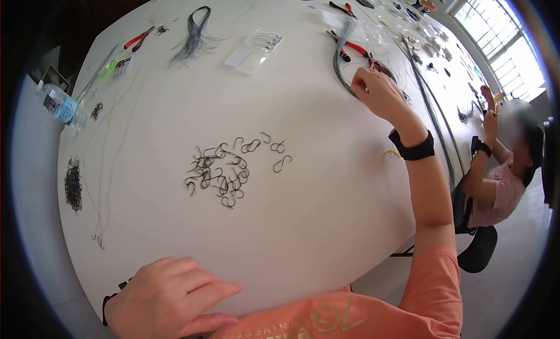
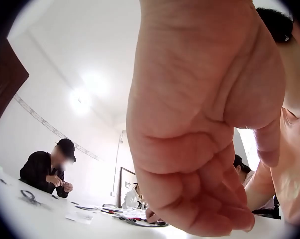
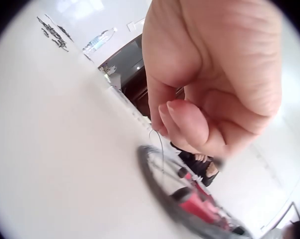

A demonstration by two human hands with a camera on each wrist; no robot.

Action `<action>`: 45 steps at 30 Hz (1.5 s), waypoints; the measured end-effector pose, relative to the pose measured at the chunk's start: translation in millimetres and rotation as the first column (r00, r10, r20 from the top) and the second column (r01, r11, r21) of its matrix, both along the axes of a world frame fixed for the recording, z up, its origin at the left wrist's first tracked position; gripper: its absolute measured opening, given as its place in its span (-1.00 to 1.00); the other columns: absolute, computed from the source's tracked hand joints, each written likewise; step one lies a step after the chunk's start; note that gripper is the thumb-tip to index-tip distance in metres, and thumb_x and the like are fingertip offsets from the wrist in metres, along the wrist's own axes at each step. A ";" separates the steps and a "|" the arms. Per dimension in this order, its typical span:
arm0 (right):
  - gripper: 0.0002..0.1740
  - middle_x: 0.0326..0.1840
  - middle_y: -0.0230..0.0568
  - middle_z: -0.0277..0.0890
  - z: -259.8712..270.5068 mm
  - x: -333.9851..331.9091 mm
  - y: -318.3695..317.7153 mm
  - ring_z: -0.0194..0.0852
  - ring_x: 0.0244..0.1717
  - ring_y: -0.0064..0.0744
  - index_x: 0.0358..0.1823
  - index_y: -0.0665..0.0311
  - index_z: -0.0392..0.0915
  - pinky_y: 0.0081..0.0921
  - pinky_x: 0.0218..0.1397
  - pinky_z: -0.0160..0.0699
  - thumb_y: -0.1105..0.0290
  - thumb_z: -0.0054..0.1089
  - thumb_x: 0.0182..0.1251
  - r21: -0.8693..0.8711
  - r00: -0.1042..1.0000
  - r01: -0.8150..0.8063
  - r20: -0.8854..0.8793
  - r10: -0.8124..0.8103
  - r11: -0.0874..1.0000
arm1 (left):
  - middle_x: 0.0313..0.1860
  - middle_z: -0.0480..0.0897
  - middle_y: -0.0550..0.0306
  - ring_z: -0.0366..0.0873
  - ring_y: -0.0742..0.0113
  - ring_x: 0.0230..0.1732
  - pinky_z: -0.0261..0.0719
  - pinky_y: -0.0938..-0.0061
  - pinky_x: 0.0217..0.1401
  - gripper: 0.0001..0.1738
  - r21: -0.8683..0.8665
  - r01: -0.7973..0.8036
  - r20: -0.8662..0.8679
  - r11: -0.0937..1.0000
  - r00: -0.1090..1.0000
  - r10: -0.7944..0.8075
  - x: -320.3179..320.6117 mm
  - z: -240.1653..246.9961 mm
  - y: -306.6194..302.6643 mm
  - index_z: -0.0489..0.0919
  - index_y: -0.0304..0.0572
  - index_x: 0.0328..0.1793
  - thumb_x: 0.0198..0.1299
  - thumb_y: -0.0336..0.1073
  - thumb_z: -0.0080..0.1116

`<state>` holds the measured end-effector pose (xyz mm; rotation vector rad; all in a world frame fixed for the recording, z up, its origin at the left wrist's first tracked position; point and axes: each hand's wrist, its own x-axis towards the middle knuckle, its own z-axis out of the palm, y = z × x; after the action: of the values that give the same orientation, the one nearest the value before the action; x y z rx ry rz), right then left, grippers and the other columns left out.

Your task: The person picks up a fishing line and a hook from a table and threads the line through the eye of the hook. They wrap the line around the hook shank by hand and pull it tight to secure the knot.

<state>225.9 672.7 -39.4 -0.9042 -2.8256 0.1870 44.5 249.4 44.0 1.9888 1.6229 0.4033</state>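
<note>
My right hand point(image 1: 382, 97) reaches to the far right of the table, over a looped bundle of thin grey line point(image 1: 339, 62) and red-handled pliers point(image 1: 354, 47). Thumb and fingers are pinched together, and in the right wrist view a thin curved strand point(image 3: 162, 154) hangs from the fingertips of that hand. My left hand point(image 1: 169, 298) stays at the near left edge by my body, holding nothing, its fingers loosely bent. Between the hands lies a loose pile of dark fish hooks point(image 1: 204, 170), a few of them strewn off to its upper right.
Left on the table are a dense heap of small hooks point(image 1: 73, 186), long lines with hooks point(image 1: 100, 240) and a water bottle point(image 1: 63, 105). Another line bundle point(image 1: 195, 32), a clear packet point(image 1: 255, 50) and red pliers point(image 1: 139, 38) lie further back. Someone sits at right point(image 1: 501, 175).
</note>
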 end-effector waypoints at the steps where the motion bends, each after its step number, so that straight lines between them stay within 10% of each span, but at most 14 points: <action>1: -0.84 -0.24 -0.11 0.68 5.8 5.5 1.7 0.67 -0.13 0.03 -0.19 0.30 0.57 -0.15 -0.09 0.59 0.35 0.19 0.37 0.081 0.995 0.042 -0.090 -0.035 0.996 | -0.31 0.71 0.28 0.55 0.27 -0.37 0.46 0.43 -0.36 -0.49 -0.012 -0.001 -0.004 1.000 1.000 0.001 -1.5 -0.6 -0.1 0.74 -0.07 0.03 -0.08 -0.08 0.56; 5: -0.89 -0.27 -0.07 0.66 58.1 16.7 -47.9 0.70 -0.33 -0.14 -0.14 0.33 0.50 -0.26 -0.19 0.63 0.44 0.16 0.42 0.101 0.893 0.277 -0.394 -0.217 0.955 | -0.24 0.72 0.22 0.61 0.25 -0.32 0.55 0.45 -0.32 -0.50 -0.024 -0.004 -0.053 1.000 0.999 0.003 -3.7 3.3 7.4 0.75 -0.08 0.03 -0.09 -0.14 0.57; 8: -0.89 -0.33 -0.21 0.63 85.6 30.0 -141.5 0.67 -0.46 -0.43 -0.15 0.26 0.48 -0.55 -0.45 0.55 0.61 0.14 0.36 -0.107 0.888 -0.159 -0.451 0.094 0.981 | -0.01 0.71 0.04 0.69 0.25 -0.22 0.67 0.47 -0.22 -0.41 0.204 -0.144 0.180 0.968 0.978 0.108 5.9 -14.7 16.8 0.66 -0.15 0.20 -0.02 -0.27 0.56; 10: -0.86 -0.41 -0.28 0.47 91.1 43.3 -188.5 0.61 -0.42 -0.42 -0.16 0.27 0.48 -0.53 -0.44 0.55 0.49 0.19 0.27 -0.302 0.846 -0.525 -0.289 0.449 0.796 | 0.22 0.61 -0.14 0.72 0.24 -0.13 0.75 0.44 -0.10 -0.30 0.321 -0.345 0.391 0.882 0.896 0.209 15.7 -24.4 17.6 0.51 -0.24 0.38 0.06 -0.38 0.51; 11: -0.87 -0.44 -0.29 0.32 84.2 45.8 -196.0 0.52 -0.45 -0.39 -0.18 0.29 0.45 -0.50 -0.45 0.53 0.42 0.13 0.31 -0.218 0.626 -0.779 -0.333 0.705 0.588 | 0.22 0.61 -0.14 0.72 0.24 -0.13 0.75 0.44 -0.10 -0.30 0.320 -0.338 0.390 0.885 0.898 0.202 21.9 -25.6 16.4 0.51 -0.24 0.38 0.06 -0.38 0.51; 12: -0.87 -0.43 -0.28 0.27 80.7 47.9 -204.6 0.45 -0.50 -0.37 -0.18 0.32 0.41 -0.48 -0.47 0.51 0.42 0.07 0.35 -0.267 0.466 -0.883 -0.403 0.788 0.385 | 0.27 0.57 -0.18 0.72 0.25 -0.11 0.76 0.43 -0.10 -0.29 0.082 -0.307 0.600 0.948 0.775 0.199 29.2 -25.2 17.0 0.45 -0.26 0.42 0.12 -0.41 0.46; 14: -0.86 -0.43 -0.28 0.27 76.2 51.0 -214.0 0.45 -0.49 -0.37 -0.18 0.34 0.40 -0.48 -0.47 0.51 0.42 0.07 0.34 -0.240 0.445 -0.895 -0.425 0.788 0.376 | 0.09 0.65 -0.04 0.70 0.29 -0.20 0.72 0.41 -0.17 -0.55 -0.303 -0.097 0.795 0.948 0.523 0.308 41.9 -19.8 21.7 0.56 -0.22 0.23 0.19 -0.45 0.36; 17: -0.86 -0.44 -0.28 0.29 82.4 51.7 -200.3 0.48 -0.49 -0.36 -0.18 0.34 0.40 -0.46 -0.49 0.51 0.43 0.09 0.32 -0.209 0.446 -0.895 -0.441 0.779 0.394 | -0.26 0.76 0.06 0.73 0.33 -0.33 0.62 0.57 -0.28 -0.80 -0.284 0.252 0.803 0.925 0.590 0.085 41.4 -24.0 20.3 0.69 -0.28 0.05 0.43 -0.35 0.18; 21: -0.87 -0.27 -0.31 0.58 83.7 62.8 -174.6 0.63 -0.46 -0.51 -0.13 0.32 0.59 -0.52 -0.48 0.58 0.55 0.32 0.32 -0.343 0.681 -0.732 -0.330 0.654 0.589 | -0.38 0.71 0.07 0.64 0.41 -0.42 0.55 0.49 -0.38 -0.83 -0.384 0.315 0.836 0.868 0.517 0.183 34.1 -13.0 22.4 0.71 -0.30 -0.02 0.38 -0.37 0.24; 25: -0.76 -0.17 -0.22 0.64 75.0 76.0 -122.5 0.73 -0.24 -0.31 -0.07 0.28 0.57 -0.45 -0.29 0.69 0.28 0.30 0.40 -0.558 0.967 -0.239 -0.060 0.249 0.795 | -0.41 0.66 -0.03 0.59 0.19 -0.50 0.48 0.37 -0.44 -0.92 -0.202 -0.030 0.624 0.979 0.766 0.152 42.4 -27.7 20.6 0.71 -0.28 -0.17 0.29 -0.42 0.27; 29: -0.82 -0.35 -0.18 0.71 32.7 131.7 7.4 0.70 -0.27 -0.20 -0.23 0.26 0.68 -0.34 -0.18 0.62 0.30 0.26 0.32 0.057 0.944 0.254 0.203 -0.260 0.965 | -0.41 0.62 -0.07 0.57 -0.06 -0.45 0.49 0.27 -0.41 -0.92 -0.059 -0.042 0.442 0.997 0.895 0.064 45.1 -42.3 19.0 0.67 -0.27 -0.25 0.25 -0.40 0.28; 31: -0.83 -0.45 -0.23 0.68 32.4 130.8 34.3 0.73 -0.27 -0.24 -0.24 0.25 0.69 -0.31 -0.19 0.63 0.32 0.22 0.33 -0.119 0.873 0.486 0.122 -0.473 0.866 | -0.40 0.61 -0.07 0.58 -0.08 -0.41 0.51 0.24 -0.36 -0.92 -0.048 -0.034 0.428 0.998 0.902 0.051 45.8 -42.0 19.1 0.65 -0.27 -0.26 0.23 -0.40 0.28; 41: -0.59 -0.01 -0.10 0.68 4.9 118.6 83.0 0.68 -0.07 -0.09 0.06 0.31 0.65 -0.28 0.08 0.60 0.44 0.42 0.14 -0.034 0.989 0.136 -0.052 -0.138 0.990 | -0.35 0.58 -0.09 0.57 -0.10 -0.29 0.52 0.19 -0.23 -0.90 -0.073 0.066 0.369 0.995 0.929 -0.035 44.3 -51.1 17.3 0.61 -0.28 -0.27 0.19 -0.39 0.22; 45: -0.56 -0.23 -0.11 0.73 22.9 141.4 86.1 0.71 -0.32 -0.21 -0.10 0.26 0.70 -0.29 -0.16 0.65 0.24 0.53 -0.03 -0.007 0.800 0.522 0.351 -0.486 0.853 | -0.36 0.58 -0.08 0.57 -0.08 -0.29 0.52 0.19 -0.21 -0.90 -0.063 0.032 0.356 0.997 0.935 -0.008 42.4 -54.5 14.5 0.61 -0.27 -0.28 0.18 -0.38 0.24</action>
<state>367.2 758.8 -16.5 -1.8360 -2.7432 0.1132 86.9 263.9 -10.5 1.7583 1.3683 0.6504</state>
